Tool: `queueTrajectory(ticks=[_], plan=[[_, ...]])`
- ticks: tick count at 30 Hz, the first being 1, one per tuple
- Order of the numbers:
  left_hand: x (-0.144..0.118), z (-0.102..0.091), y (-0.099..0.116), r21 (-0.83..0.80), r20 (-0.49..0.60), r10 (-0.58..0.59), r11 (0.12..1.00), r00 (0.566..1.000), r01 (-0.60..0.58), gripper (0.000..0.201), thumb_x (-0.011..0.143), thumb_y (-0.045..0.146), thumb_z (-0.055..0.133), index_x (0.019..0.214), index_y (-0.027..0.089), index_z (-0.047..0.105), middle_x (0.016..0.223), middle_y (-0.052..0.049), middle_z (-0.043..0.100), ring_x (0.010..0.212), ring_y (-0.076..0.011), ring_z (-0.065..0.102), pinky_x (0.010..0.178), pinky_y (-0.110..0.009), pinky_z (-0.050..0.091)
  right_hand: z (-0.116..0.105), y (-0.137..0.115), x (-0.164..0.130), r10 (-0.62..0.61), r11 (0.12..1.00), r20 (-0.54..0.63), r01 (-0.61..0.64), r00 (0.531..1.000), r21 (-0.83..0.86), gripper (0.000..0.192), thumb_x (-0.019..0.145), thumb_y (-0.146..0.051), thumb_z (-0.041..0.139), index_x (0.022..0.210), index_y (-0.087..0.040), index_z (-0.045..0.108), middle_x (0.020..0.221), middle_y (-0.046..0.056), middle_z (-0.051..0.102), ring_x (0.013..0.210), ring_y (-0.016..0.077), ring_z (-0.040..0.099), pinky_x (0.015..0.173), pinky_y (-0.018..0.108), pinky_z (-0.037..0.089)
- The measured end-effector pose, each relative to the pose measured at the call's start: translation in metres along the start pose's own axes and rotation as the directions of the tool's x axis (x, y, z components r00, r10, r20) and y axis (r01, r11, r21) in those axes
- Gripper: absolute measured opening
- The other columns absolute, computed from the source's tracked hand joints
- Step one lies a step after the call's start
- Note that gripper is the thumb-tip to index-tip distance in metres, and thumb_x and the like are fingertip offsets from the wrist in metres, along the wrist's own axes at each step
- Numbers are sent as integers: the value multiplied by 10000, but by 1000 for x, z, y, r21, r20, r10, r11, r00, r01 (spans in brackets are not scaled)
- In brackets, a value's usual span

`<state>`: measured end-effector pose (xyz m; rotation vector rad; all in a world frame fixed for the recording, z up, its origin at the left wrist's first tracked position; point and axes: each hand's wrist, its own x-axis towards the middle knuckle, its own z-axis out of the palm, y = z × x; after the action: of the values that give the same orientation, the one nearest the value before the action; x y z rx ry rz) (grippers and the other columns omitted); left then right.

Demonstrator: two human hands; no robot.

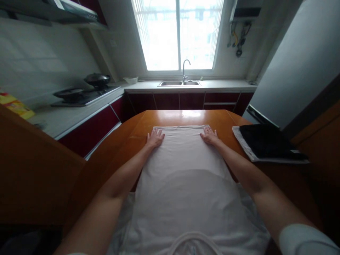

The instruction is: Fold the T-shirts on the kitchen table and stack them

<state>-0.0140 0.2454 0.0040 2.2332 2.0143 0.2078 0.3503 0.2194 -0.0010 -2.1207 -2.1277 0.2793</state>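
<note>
The white T-shirt lies flat on the wooden table, with its collar toward the person and its hem at the far end. The left hand rests palm down on the far left corner of the hem, its thumb apart from the other fingers. The right hand rests in the same manner on the far right corner, also with the thumb apart. To the right on the table, a folded black cloth lies upon a white cloth. Behind the table, the counter has a sink with 2 basins.
</note>
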Motion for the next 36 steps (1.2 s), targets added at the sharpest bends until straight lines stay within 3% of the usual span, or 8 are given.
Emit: queueTrajectory(ticks=[9, 15, 18, 21, 27, 30, 33, 36], plan=[[-36, -13, 62, -17, -183, 235, 970, 955, -242, 569, 1024, 335, 368, 1517, 52, 392, 1622, -216, 295, 1528, -355, 188, 1220, -596, 154, -9, -29, -11, -99, 990, -230, 119, 968, 73, 582, 1027, -338, 326, 1545, -72, 344, 1659, 172, 209, 1540, 305, 147, 1217, 621, 49], [-202, -8, 131, -350, -72, 887, 405, 456, -845, 432, 1002, 262, 446, 1419, 215, 548, 1476, -100, 549, 1393, -225, 475, 1191, -382, 363, -15, -52, -111, -396, 557, 78, 171, 915, 813, 532, 1040, -460, 285, 1320, -164, 627, 1370, 151, 630, 1232, 273, 606, 1071, 485, 451], [-244, -1, 136, -401, -17, 953, 271, 303, -875, 515, 999, 385, 499, 1472, 180, 492, 1528, -122, 491, 1465, -264, 380, 1238, -408, 282, -20, -41, -145, -678, 371, 469, -289, 566, 883, 681, 1042, -587, 182, 1316, -145, 622, 1353, 172, 638, 1182, 275, 650, 1024, 472, 488], [-249, 1, 134, -409, 24, 958, 270, 285, -872, 585, 1005, 432, 485, 1534, 194, 406, 1577, -114, 424, 1494, -271, 326, 1252, -438, 237, -21, -26, -133, -761, 328, 539, -502, 361, 800, 642, 1045, -597, 218, 1341, -164, 588, 1416, 166, 593, 1259, 268, 607, 1072, 479, 448], [-245, -4, 132, -404, 125, 950, 312, 286, -860, 598, 1034, 463, 405, 1572, 216, 324, 1638, -76, 310, 1526, -259, 246, 1269, -463, 147, -29, -1, -14, -419, -79, 284, -347, 862, 935, 440, 1089, -448, 236, 1268, -157, 513, 1161, 111, 717, 1029, 159, 703, 1105, 421, 418], [-247, -4, 131, -412, 130, 947, 320, 292, -853, 603, 1036, 470, 394, 1577, 215, 314, 1645, -72, 293, 1531, -257, 226, 1271, -464, 137, -40, -3, 16, -349, -101, 239, -290, 906, 952, 440, 1101, -377, 141, 1270, -163, 486, 1098, 75, 724, 963, 108, 701, 1102, 371, 417], [-248, -3, 130, -427, 107, 949, 313, 297, -848, 604, 1032, 469, 405, 1572, 209, 327, 1637, -77, 313, 1529, -262, 231, 1270, -468, 144, -46, -16, 10, -495, -25, 305, -364, 813, 931, 436, 1085, -419, 249, 1289, -158, 531, 1240, 129, 692, 1094, 186, 685, 1094, 451, 438], [-247, -2, 130, -440, 92, 952, 303, 293, -845, 603, 1031, 467, 408, 1567, 198, 339, 1627, -88, 333, 1526, -265, 240, 1270, -473, 144, -44, -27, -2, -724, 275, 512, -487, 463, 829, 440, 1046, -443, 369, 1329, -162, 554, 1396, 173, 605, 1208, 289, 641, 1054, 543, 464]])
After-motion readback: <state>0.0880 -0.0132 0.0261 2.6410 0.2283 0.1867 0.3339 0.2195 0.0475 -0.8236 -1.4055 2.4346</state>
